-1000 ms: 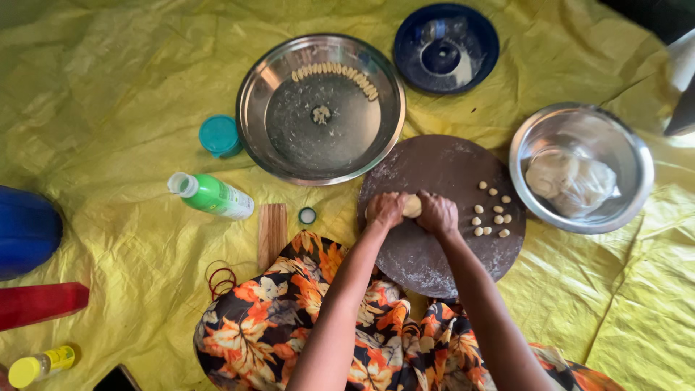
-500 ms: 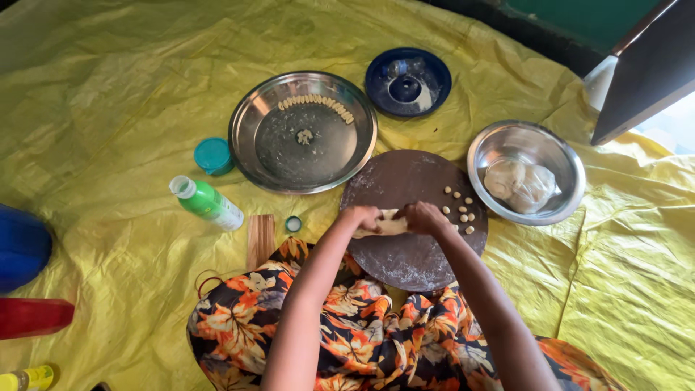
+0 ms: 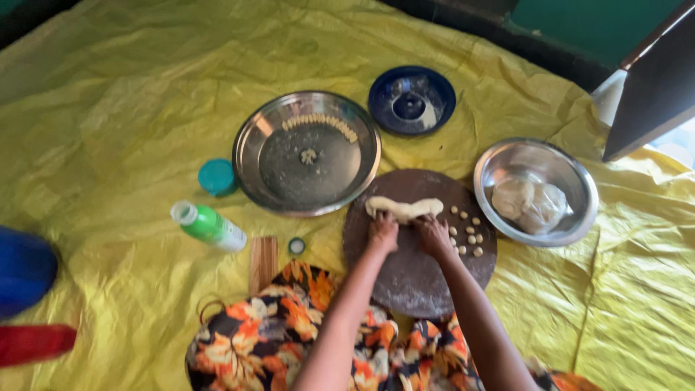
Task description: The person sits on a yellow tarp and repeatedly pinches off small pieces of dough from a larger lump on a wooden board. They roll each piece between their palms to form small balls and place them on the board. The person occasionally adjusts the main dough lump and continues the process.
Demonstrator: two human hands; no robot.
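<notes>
Orange-and-black floral cloth (image 3: 289,326) covers the person's lap at the near edge, on a crinkled yellow plastic sheet (image 3: 108,130) spread over the floor. Just beyond it lie a small flat wooden strip (image 3: 263,262) and a tiny green cap (image 3: 296,246); left of these a green plastic bottle with a white cap (image 3: 208,224) lies tilted, its label a plain green band, with a teal round lid (image 3: 217,177) above it. On the round dark wooden board (image 3: 413,282), the left hand (image 3: 383,233) and right hand (image 3: 433,235) rest fingers flat and spread, pressing the near edge of a pale dough roll (image 3: 403,208), gripping nothing. Small cut dough pieces (image 3: 467,233) sit right of them. Farther off: a large steel plate (image 3: 307,152), a steel bowl holding bagged dough (image 3: 536,192), a blue round dish (image 3: 411,101).
</notes>
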